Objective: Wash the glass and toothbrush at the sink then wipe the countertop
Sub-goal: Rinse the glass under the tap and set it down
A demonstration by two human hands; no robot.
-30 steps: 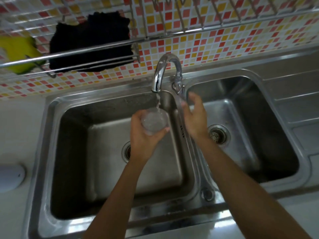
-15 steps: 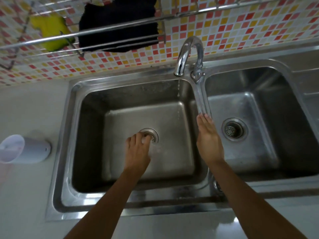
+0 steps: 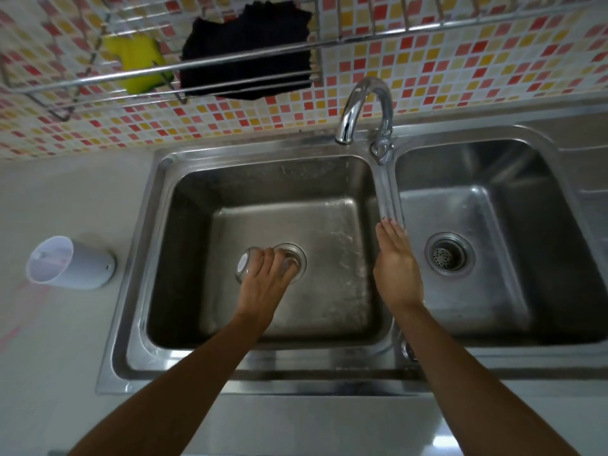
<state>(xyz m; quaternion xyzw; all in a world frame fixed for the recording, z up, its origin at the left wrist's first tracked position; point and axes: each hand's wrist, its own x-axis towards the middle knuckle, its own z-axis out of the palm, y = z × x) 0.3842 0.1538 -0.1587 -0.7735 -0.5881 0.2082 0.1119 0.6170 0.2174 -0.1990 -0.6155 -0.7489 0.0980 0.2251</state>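
Note:
My left hand (image 3: 265,279) grips a clear glass (image 3: 246,266), tilted on its side with its base pointing left, low in the left basin (image 3: 332,245) beside the drain (image 3: 292,258). My right hand (image 3: 396,264) is flat with fingers straight, resting over the divider (image 3: 390,199) between the two basins and holding nothing. The chrome tap (image 3: 365,110) curves over the left basin; no stream shows under its spout. I see no toothbrush.
A white cup (image 3: 70,263) lies on its side on the countertop (image 3: 65,324) left of the sink. On the tiled wall, a wire rack (image 3: 164,69) holds a yellow sponge (image 3: 139,62) and a black cloth (image 3: 246,51). The right basin (image 3: 493,225) has its own drain (image 3: 449,253).
The glass went from under the running tap down to the basin floor and tipped sideways. My right hand left the tap and came back over the divider. The water stopped.

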